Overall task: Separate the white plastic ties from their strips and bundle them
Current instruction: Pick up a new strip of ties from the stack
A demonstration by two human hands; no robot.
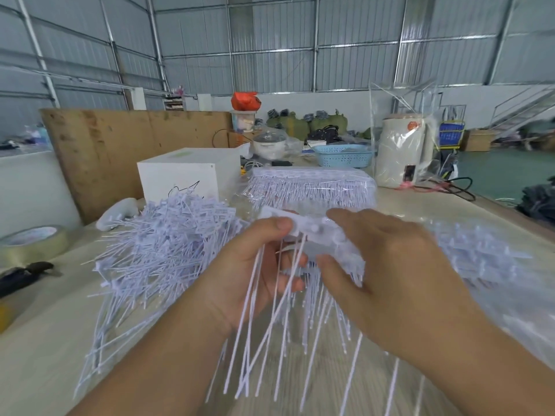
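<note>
In the head view, both hands hold one strip of white plastic ties (312,232) above the table, its thin tails hanging down towards me. My left hand (255,265) pinches the left end of the strip with thumb on top and several loose ties across its fingers. My right hand (387,265) grips the right part of the strip, fingers curled over it. A big heap of separated white ties (162,244) lies on the table to the left. A wrapped stack of unseparated strips (312,187) sits behind the hands, and more strips in clear plastic (480,259) lie on the right.
A white box (186,172) stands behind the heap, with a brown board (120,145) leaning at the back left. A tape roll (33,244) and a black tool (21,276) lie at the left edge. A blue basket (345,156) and a white appliance (402,151) stand behind.
</note>
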